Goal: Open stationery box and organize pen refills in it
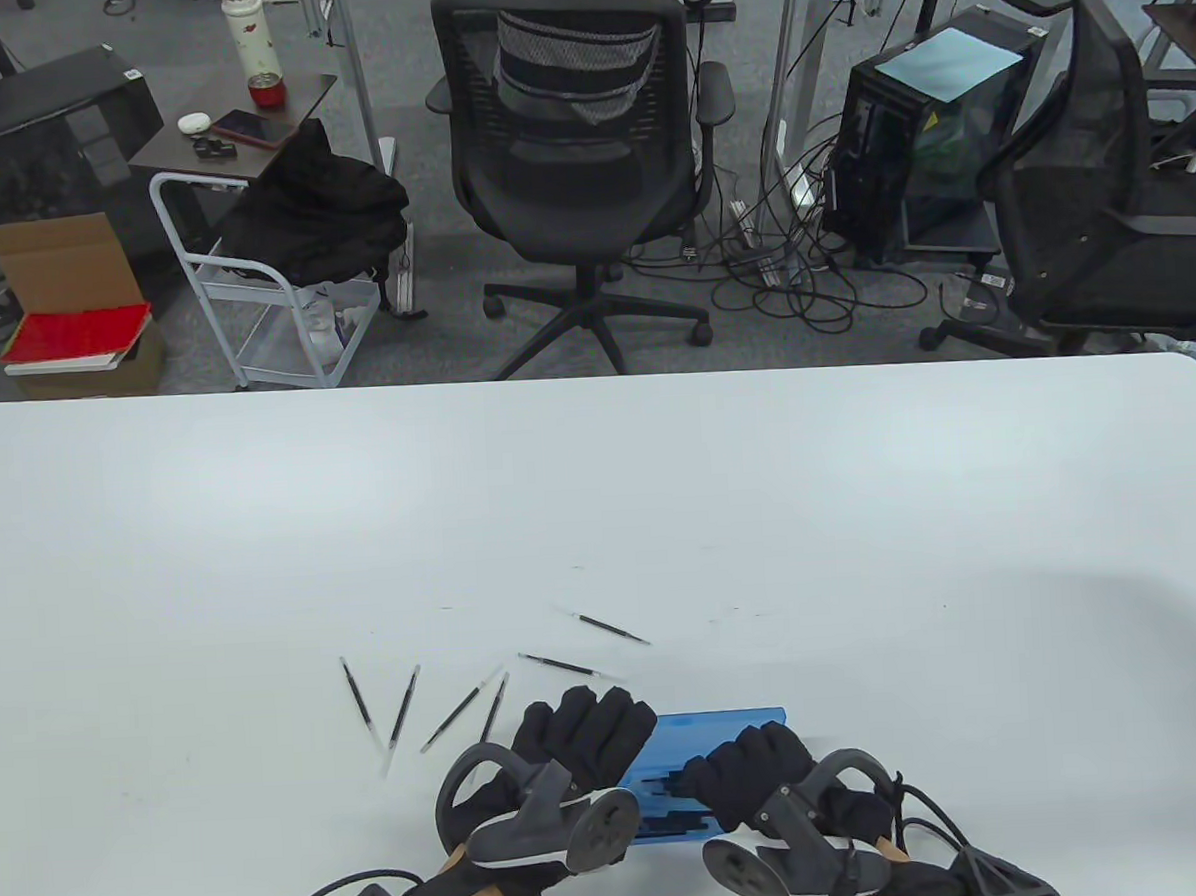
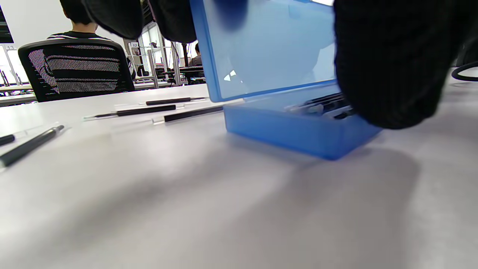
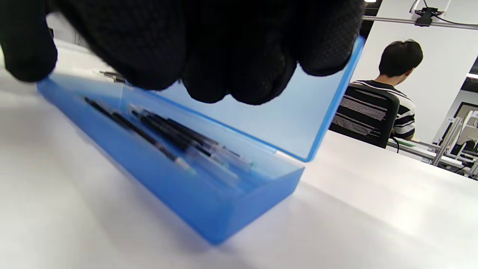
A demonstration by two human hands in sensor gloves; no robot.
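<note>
A translucent blue stationery box [image 1: 718, 727] lies near the table's front edge with its lid [image 3: 298, 112] raised at a slant over the base [image 3: 194, 201]. Several pen refills [image 3: 168, 138] lie inside the base. My left hand [image 1: 583, 729] holds the lid's left end [image 2: 269, 48], fingers behind it and thumb in front. My right hand [image 1: 750, 770] curls its fingers over the lid's upper edge. Several loose refills [image 1: 403, 707] lie scattered on the table left of and beyond the box, one farther out [image 1: 607, 626]; the left wrist view shows them too [image 2: 145, 110].
The white table [image 1: 862, 514] stretches wide beyond the box. Past its far edge stand a black office chair [image 1: 573, 159] with a seated person, a white cart [image 1: 261, 315] and a computer tower [image 1: 932, 140].
</note>
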